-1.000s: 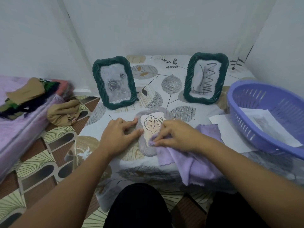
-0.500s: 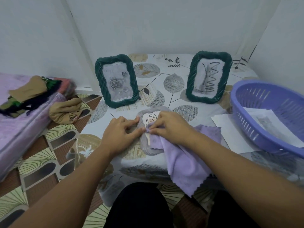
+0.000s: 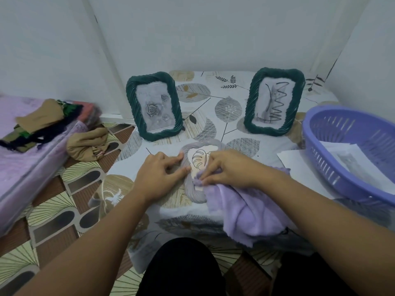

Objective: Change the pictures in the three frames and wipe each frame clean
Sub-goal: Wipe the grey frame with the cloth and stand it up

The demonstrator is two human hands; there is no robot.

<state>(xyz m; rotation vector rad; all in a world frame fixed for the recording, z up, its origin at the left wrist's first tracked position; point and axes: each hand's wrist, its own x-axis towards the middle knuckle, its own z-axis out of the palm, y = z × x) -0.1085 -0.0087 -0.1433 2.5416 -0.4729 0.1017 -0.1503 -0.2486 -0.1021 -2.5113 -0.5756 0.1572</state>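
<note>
**Q:** Pressing on what, those fingers?

**A:** The right hand (image 3: 232, 167) has its fingers (image 3: 206, 175) together, pinching a lilac cloth (image 3: 245, 208) against the lower right of the grey frame (image 3: 193, 190), which lies flat at the near middle of the worktop (image 3: 267, 146). The left hand (image 3: 159, 176) rests its fingers (image 3: 180, 170), nearly straight and close together, on that frame's left edge, steadying it.

**Q:** Which step is this?

**A:** Wiping, I judge. A leaf drawing (image 3: 198, 162) shows in the frame, just beyond both hands.

**Q:** And next?

**A:** Probably drawing the cloth round the ribbed border while the left hand holds firm.

**Q:** Farther out?

**A:** Two green frames stand upright behind, the left green frame (image 3: 154, 105) with a rose, the right green frame (image 3: 274, 101) with a zigzag sketch. A purple basket (image 3: 324, 146) holding papers sits at the right.
</note>
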